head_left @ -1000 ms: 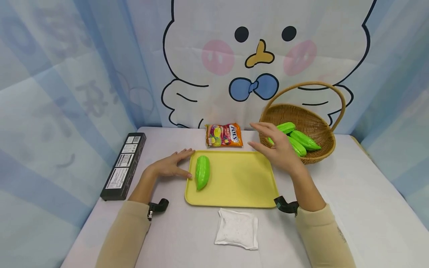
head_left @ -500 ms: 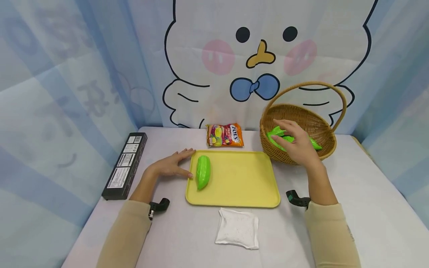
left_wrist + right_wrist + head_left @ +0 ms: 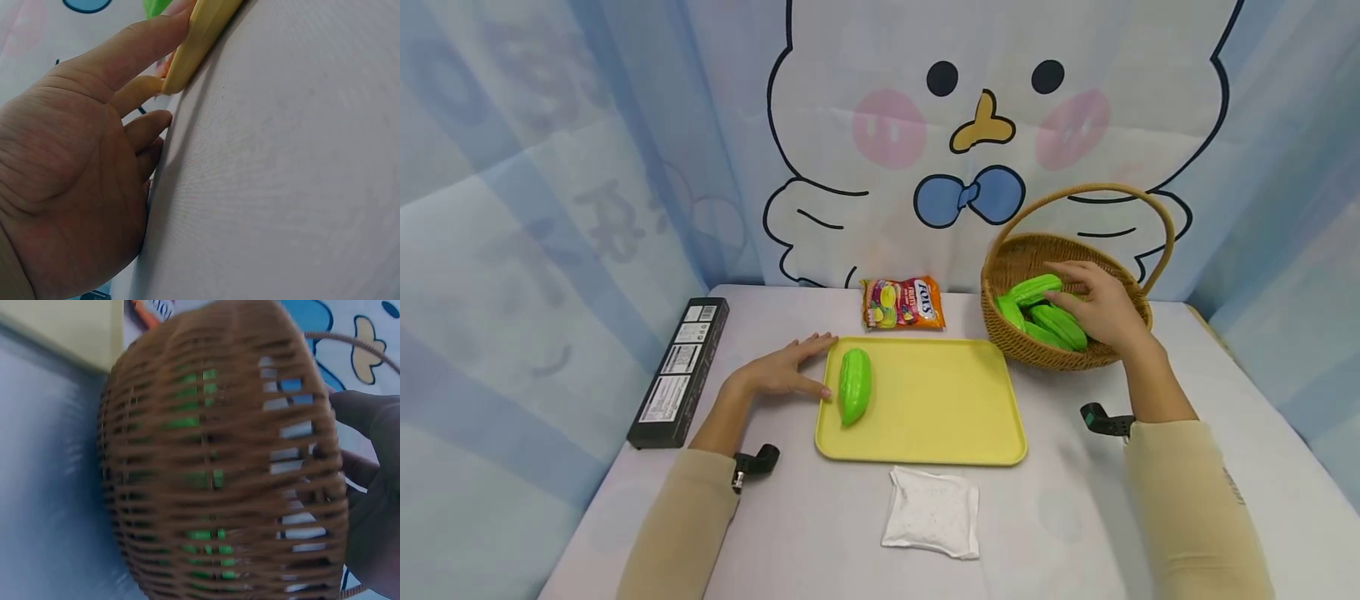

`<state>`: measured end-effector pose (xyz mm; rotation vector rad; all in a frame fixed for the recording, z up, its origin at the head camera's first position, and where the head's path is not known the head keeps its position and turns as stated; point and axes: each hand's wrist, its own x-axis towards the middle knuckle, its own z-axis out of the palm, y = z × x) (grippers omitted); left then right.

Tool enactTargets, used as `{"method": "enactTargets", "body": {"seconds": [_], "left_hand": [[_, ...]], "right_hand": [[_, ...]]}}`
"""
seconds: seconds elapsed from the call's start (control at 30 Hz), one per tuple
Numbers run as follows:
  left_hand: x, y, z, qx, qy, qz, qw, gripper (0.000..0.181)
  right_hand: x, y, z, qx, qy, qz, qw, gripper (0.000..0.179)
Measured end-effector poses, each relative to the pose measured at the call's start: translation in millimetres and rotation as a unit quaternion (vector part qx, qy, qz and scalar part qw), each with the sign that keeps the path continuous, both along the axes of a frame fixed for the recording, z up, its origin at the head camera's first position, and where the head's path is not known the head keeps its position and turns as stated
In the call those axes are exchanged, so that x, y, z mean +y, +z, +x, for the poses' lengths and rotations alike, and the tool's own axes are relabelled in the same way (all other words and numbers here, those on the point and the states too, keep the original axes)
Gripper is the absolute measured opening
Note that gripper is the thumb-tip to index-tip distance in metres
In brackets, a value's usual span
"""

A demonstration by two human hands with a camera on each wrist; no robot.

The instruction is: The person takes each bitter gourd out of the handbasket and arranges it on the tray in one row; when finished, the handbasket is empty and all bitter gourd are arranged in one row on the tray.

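On the yellow tray lies one ribbed, tapering green vegetable, near its left side. My left hand rests at the tray's left edge with fingers spread; in the left wrist view the thumb touches the rim. Over the wicker basket, my right hand reaches in past the right part of the rim, thumb and fingers apart and curving. Several more green vegetables lie inside, close to its fingertips. The right wrist view shows mostly the basket's woven wall, which hides the fingertips.
An orange candy bag lies behind the tray. A white packet sits in front of it. A long black box lies at the left table edge. The basket's tall handle arches above its opening; a curtain hangs behind.
My right hand has moved right, from above the tray's back right corner to the right part of the basket, and lower into it. The left hand has stayed at the tray edge.
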<state>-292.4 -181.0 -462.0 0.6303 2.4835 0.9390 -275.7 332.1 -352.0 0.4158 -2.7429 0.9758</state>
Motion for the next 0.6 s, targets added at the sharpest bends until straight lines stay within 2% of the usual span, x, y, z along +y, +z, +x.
{"method": "enactTargets", "body": {"seconds": [0.23,0.43,0.6], "left_hand": [[0.9,2.1,0.8,-0.009,0.004,0.001,1.0000,0.105],[1.5,2.1,0.8,-0.007,0.003,-0.003,1.0000,0.105],[1.0,1.8,1.1,-0.005,0.002,-0.005,1.0000,0.106]], "right_hand": [[21,-2.2,-14.5,-0.045,-0.002,0.039,0.9982,0.053],[31,-3.4,-23.9,-0.098,-0.012,0.081,0.9919,0.060],[35,-7.2,-33.0,-0.113,-0.007,0.117,0.9866,0.059]]}}
